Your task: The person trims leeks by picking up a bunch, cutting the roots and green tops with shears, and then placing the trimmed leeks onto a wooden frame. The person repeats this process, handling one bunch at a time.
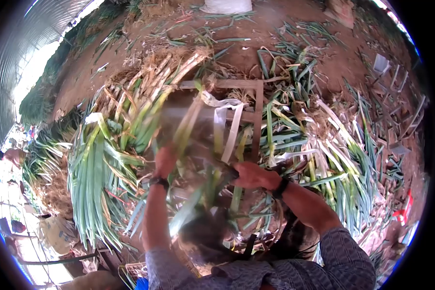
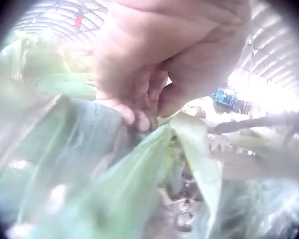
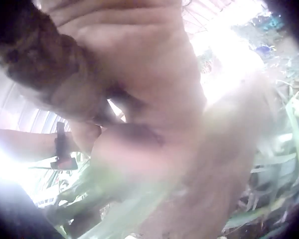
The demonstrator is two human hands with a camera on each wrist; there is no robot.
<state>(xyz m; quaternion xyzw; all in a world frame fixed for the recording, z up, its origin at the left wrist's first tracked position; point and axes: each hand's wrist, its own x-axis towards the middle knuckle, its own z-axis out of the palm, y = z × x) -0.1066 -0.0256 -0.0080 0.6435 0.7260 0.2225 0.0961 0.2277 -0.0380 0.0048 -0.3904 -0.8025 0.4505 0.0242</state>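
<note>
In the head view my left hand [image 1: 165, 162] grips a large green onion, its pale blurred stalk [image 1: 188, 123] slanting up and away over the wooden frame. The left wrist view shows the fingers [image 2: 139, 117] curled down on its broad green leaves [image 2: 139, 174]. My right hand [image 1: 250, 175] holds a dark, thick, rod-like object [image 1: 221, 166] pointing left towards the other hand; blur hides its kind. The right wrist view shows this dark object [image 3: 55, 69] against the curled right hand [image 3: 139, 144], with green leaves beneath.
A heap of green onions [image 1: 99, 169] lies left, roots away from me; another pile [image 1: 333, 145] lies right. Between them stands a wooden frame [image 1: 258, 116] with white strips [image 1: 232, 130] on it. A white sack [image 1: 226, 6] stands on the dirt floor [image 1: 275, 34].
</note>
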